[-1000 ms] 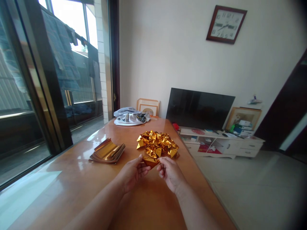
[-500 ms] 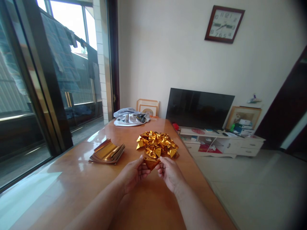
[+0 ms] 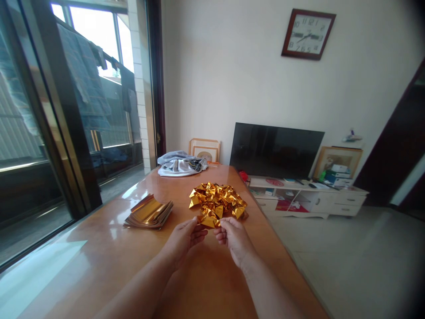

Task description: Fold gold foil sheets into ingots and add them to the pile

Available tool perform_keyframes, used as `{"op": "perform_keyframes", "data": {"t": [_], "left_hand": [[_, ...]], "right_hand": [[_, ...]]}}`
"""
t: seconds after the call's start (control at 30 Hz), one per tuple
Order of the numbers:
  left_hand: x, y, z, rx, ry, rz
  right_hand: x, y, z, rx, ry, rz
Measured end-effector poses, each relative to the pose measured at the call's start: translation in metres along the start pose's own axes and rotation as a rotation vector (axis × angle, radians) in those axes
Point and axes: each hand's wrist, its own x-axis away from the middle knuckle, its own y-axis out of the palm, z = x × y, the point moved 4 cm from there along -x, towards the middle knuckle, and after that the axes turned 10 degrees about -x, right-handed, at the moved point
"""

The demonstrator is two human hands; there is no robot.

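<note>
A heap of crumpled, folded gold foil pieces (image 3: 217, 199) lies in the middle of the glossy wooden table (image 3: 99, 241). Just in front of it, a folded gold foil piece (image 3: 207, 220) is pinched between my left hand (image 3: 183, 241) and my right hand (image 3: 234, 241). Its lower part is hidden by my fingers. It touches the front of the heap or overlaps it. To the left of my hands lies a flat stack of foil sheets (image 3: 149, 212), gold on top with brownish edges.
A crumpled grey and white cloth (image 3: 181, 165) and picture frames (image 3: 204, 150) stand at the far end of the table. On the right are a black television (image 3: 275, 150) on a white cabinet (image 3: 308, 199) and a tiled floor. A glass sliding door (image 3: 40, 133) runs along the left.
The foil piece between my hands has turned from showing a brown face to a shiny gold one, and it sits closer to the heap. The view has shifted slightly.
</note>
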Motion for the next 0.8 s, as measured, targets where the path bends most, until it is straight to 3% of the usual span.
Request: {"op": "perform_keyframes", "data": {"t": [0.27, 0.6, 0.8], "left_hand": [[0.001, 0.001, 0.004, -0.061, 0.035, 0.01], [0.003, 0.0, 0.006, -0.186, 0.092, 0.106], [0.005, -0.002, 0.013, -0.347, 0.171, 0.174]], "right_hand": [[0.002, 0.002, -0.002, 0.069, -0.011, 0.012], [0.001, 0.001, -0.004, 0.194, -0.059, 0.043], [-0.004, -0.002, -0.001, 0.367, -0.207, 0.05]]}}
